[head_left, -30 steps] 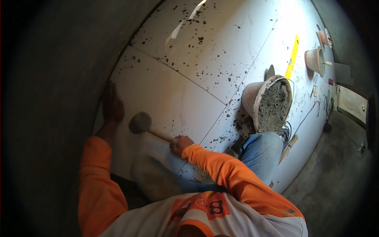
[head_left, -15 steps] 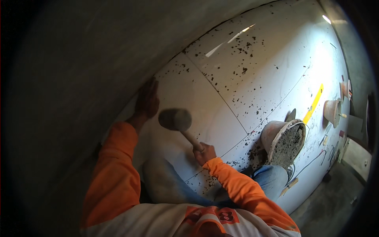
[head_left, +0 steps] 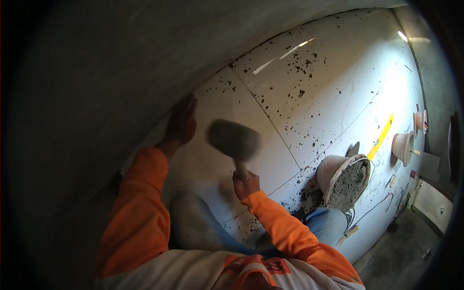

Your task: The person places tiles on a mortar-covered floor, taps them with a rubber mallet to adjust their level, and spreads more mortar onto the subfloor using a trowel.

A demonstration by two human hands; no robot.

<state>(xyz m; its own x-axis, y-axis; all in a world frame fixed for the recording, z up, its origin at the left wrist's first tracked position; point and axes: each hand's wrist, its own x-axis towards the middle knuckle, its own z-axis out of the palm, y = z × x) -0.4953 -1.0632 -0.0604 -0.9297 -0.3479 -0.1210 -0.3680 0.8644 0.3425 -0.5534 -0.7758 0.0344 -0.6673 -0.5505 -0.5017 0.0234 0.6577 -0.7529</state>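
Observation:
My right hand (head_left: 246, 185) is closed around the wooden handle of a rubber mallet (head_left: 234, 139). Its dark head, slightly blurred, is over a large pale floor tile (head_left: 251, 121). At the tile's left edge, by the wall, my left hand (head_left: 182, 121) rests with its fingers stretched out and holds nothing. Dark crumbs of mortar (head_left: 302, 92) are scattered over the neighbouring tile beyond the joint.
To the right stands a bucket (head_left: 333, 170) filled with grey mortar. Past it lie a yellow level (head_left: 382, 135) and a smaller bucket (head_left: 399, 147). A dark wall (head_left: 121, 63) runs along the left. My bent knees (head_left: 193, 217) are close to the tile.
The mallet's head has moved right and slightly up in the picture, and its handle stands steeper. My left hand keeps its place by the wall.

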